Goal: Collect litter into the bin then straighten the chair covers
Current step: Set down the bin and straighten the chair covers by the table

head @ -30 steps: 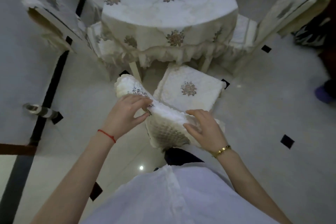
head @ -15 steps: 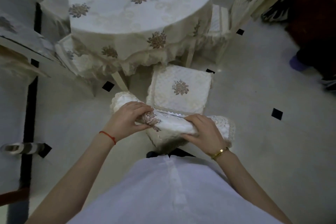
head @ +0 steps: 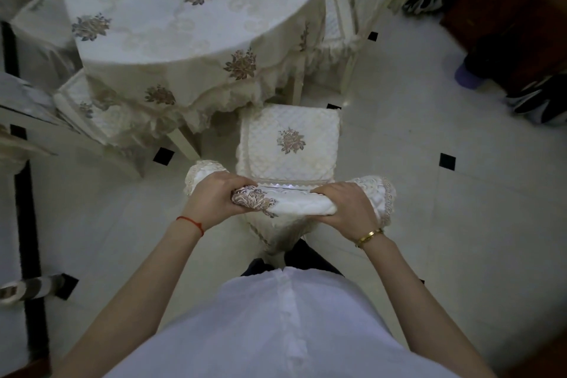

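The bunched chair cover (head: 302, 204) lies with its long axis left to right along the top of the chair back just beyond the body, the left hand (head: 214, 199) and right hand (head: 346, 209) gripping opposite ends, fingers curled round the fabric

Single head-worn wide-angle view, looking steeply down and forward from above the torso. Close over both forearms and the chair's backrest top (head: 285, 202); seat (head: 290, 141) just beyond, round counter (head: 171, 9) farther ahead toward the top edge. Tiled floor (head: 445, 224) bowed at the edges.
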`<state>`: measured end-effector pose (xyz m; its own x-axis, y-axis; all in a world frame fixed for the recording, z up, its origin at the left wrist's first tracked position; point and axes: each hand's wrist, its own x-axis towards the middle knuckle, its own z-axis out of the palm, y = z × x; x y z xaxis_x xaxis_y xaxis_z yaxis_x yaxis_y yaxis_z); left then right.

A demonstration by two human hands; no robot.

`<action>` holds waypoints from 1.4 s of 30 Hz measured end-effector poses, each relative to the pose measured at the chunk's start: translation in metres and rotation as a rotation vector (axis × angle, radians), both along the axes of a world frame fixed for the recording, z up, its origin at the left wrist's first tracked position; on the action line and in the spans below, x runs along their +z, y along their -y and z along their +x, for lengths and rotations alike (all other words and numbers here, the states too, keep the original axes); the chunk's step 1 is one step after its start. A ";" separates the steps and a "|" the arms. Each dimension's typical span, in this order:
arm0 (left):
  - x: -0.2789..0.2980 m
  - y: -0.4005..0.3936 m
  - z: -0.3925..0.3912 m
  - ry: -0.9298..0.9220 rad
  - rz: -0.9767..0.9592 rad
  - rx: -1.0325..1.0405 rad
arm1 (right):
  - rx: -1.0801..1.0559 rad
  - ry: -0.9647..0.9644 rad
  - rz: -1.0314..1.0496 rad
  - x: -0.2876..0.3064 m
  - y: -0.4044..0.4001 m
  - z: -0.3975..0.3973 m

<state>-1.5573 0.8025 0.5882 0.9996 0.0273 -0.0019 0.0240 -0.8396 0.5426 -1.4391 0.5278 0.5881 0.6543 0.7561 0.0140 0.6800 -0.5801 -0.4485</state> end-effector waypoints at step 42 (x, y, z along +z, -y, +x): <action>0.002 0.067 0.069 0.000 0.159 0.596 | 0.412 -0.098 0.112 0.000 -0.015 0.178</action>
